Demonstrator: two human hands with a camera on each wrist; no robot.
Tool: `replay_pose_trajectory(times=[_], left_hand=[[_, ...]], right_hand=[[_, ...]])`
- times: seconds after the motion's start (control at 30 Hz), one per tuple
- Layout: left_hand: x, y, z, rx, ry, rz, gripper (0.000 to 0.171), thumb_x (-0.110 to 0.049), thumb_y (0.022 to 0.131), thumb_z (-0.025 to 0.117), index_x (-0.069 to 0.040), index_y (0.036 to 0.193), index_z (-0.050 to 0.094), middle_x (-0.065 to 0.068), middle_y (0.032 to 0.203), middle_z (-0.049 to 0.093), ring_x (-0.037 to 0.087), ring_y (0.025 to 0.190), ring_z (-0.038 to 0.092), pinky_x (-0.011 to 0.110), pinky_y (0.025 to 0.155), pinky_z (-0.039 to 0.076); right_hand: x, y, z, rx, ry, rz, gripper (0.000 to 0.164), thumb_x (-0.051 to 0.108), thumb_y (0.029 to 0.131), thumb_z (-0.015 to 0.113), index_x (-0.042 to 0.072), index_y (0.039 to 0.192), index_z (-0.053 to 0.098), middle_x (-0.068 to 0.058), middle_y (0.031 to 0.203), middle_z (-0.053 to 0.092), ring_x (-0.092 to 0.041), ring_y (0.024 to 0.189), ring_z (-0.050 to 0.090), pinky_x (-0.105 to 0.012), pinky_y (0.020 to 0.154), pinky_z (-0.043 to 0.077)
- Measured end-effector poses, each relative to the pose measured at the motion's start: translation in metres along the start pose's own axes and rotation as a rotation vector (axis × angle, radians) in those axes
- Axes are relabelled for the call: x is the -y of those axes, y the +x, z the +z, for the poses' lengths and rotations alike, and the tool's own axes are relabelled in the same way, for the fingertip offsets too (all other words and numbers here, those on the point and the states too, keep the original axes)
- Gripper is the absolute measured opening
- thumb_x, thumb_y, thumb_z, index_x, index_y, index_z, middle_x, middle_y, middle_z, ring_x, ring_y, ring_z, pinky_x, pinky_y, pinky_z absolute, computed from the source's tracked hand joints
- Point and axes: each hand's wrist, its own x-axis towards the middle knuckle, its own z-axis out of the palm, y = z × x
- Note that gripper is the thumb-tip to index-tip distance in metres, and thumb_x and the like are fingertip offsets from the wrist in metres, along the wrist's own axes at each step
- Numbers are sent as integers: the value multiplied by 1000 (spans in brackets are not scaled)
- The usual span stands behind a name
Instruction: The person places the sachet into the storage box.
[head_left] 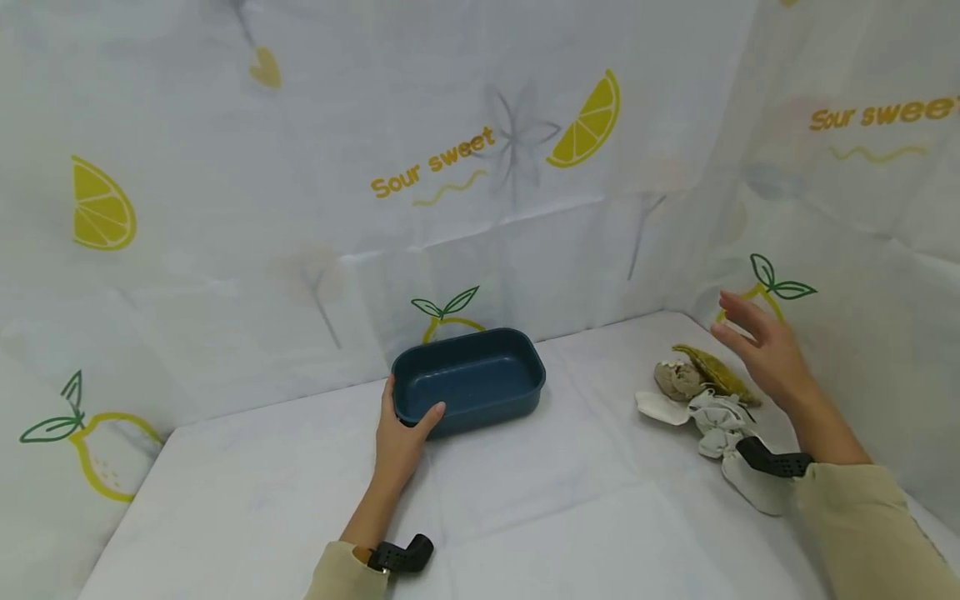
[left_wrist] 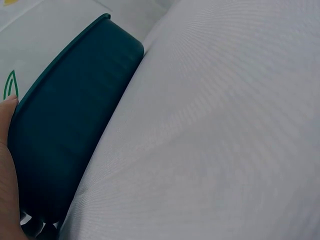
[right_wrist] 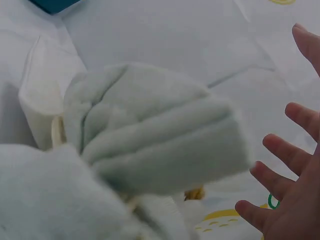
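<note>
My left hand [head_left: 402, 440] grips the near left corner of a dark blue rectangular container [head_left: 491, 415], its thumb at the front rim and fingers along the left end. In the left wrist view, the container's side wall [left_wrist: 75, 110] rises beside the thumb. On the right, my right hand [head_left: 771, 354] hovers with spread fingers, holding nothing. Close by lies a heap: a white, bunched cloth item [head_left: 723, 417], a beige roundish lump [head_left: 677, 379] and a mossy green, leaf-shaped piece [head_left: 716, 373]. Pale padded cloth [right_wrist: 160, 130] fills much of the right wrist view.
White cloth printed with lemons covers the table [head_left: 247, 500], the back wall [head_left: 262, 183] and the right wall [head_left: 862, 200]. The container stands near the back wall, while the heap lies toward the right wall. Each wrist wears a black band.
</note>
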Motion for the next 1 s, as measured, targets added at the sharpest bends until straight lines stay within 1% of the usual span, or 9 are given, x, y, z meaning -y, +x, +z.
replay_pose_trajectory(times=[0.03,0.1,0.13,0.2,0.33,0.53,0.73,0.87,1.0], left_hand=[[0,0,0,-1,1,1,102,-61,76,70,-33,154,10,0,160,18,28,147,19,57,114,24],[0,1,-1,-2,4,2,102,-61,77,70,-32,154,10,1,160,18,28,147,19,57,114,24],[0,1,-1,-3,1,1,102,-61,77,70,-32,154,10,0,160,17,28,147,19,57,114,24],[1,1,-1,0,4,2,102,-60,77,70,-31,154,10,1,161,17,29,147,19,57,114,23],[0,1,-2,0,3,1,101,-61,77,69,-33,154,10,0,161,17,28,147,19,57,114,23],[1,2,-3,-5,-2,6,100,-59,78,70,-33,154,10,1,160,18,28,147,19,58,113,23],[1,1,-3,-1,-1,7,99,-59,78,70,-34,154,10,1,160,17,31,146,21,60,111,26],[0,-1,-4,7,-10,13,98,-58,79,69,-33,154,10,1,161,16,31,147,20,60,111,26],[0,-1,-4,7,-11,19,98,-57,80,69,-31,154,10,2,160,16,31,147,20,60,111,26]], right_hand=[[-3,0,0,21,-3,15,61,33,99,52,26,153,25,-15,155,30,-25,143,30,-29,114,31],[-7,1,2,58,2,42,63,36,99,51,25,154,21,-18,157,25,-39,143,24,-54,113,27],[-9,1,3,76,2,56,65,37,99,50,24,154,19,-17,158,22,-43,142,22,-62,109,24],[-14,1,6,108,-20,73,67,40,99,49,23,155,16,-17,158,18,-48,140,20,-69,103,23],[-21,1,11,148,-69,106,70,43,99,47,22,155,12,-20,159,15,-54,138,19,-75,98,22],[-31,0,15,183,-98,155,70,47,99,43,20,155,10,-30,155,16,-59,135,18,-77,95,20],[-40,0,18,341,-74,234,75,53,99,38,27,154,-6,-30,156,3,-60,136,12,-76,96,21],[-43,-1,19,417,-74,268,84,54,96,45,33,150,-15,-33,155,1,-62,135,12,-75,94,25],[-42,-2,19,431,-95,278,93,53,92,54,28,152,-13,-39,151,7,-62,133,15,-74,92,28]])
